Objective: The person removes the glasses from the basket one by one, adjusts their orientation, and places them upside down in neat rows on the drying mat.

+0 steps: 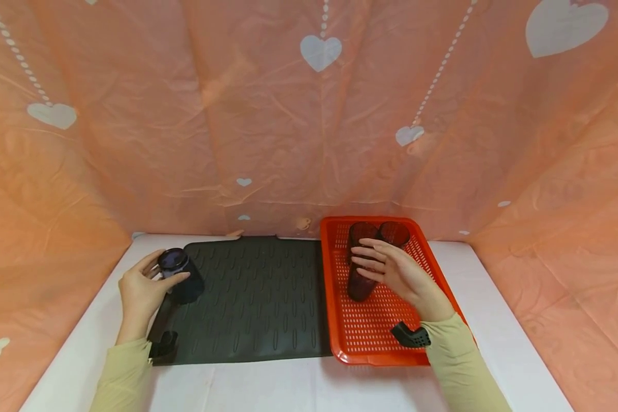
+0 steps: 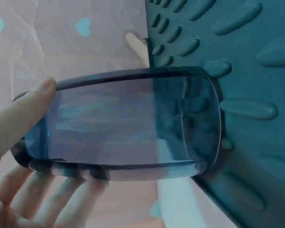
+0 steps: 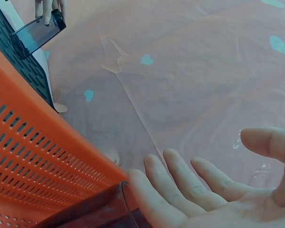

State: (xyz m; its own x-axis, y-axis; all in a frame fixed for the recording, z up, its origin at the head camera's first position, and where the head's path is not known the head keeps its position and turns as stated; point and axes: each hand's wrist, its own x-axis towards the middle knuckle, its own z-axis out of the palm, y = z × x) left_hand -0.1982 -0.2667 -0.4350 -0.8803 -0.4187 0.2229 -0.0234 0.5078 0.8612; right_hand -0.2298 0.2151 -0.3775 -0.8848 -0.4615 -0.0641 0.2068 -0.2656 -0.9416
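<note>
My left hand (image 1: 143,289) grips a dark blue tinted drinking glass (image 1: 187,280) near its top end, thumb on one side and fingers on the other. In the left wrist view, the lower end of the glass (image 2: 118,123) meets the dark ribbed mat (image 2: 256,142), at the mat's left side. My right hand (image 1: 393,272) is over the red-orange plastic basket (image 1: 335,320), its fingers extended and nothing held. Below and behind those fingers, dark tinted glasses (image 1: 359,286) stand or lean in the basket, partly hidden by the hand.
The dark mat (image 1: 252,309) lies left of the basket on a white table (image 1: 257,386). An orange curtain with hearts (image 1: 268,131) rises behind and at both sides. Black wrist mounts (image 1: 411,336) sit at both sleeves.
</note>
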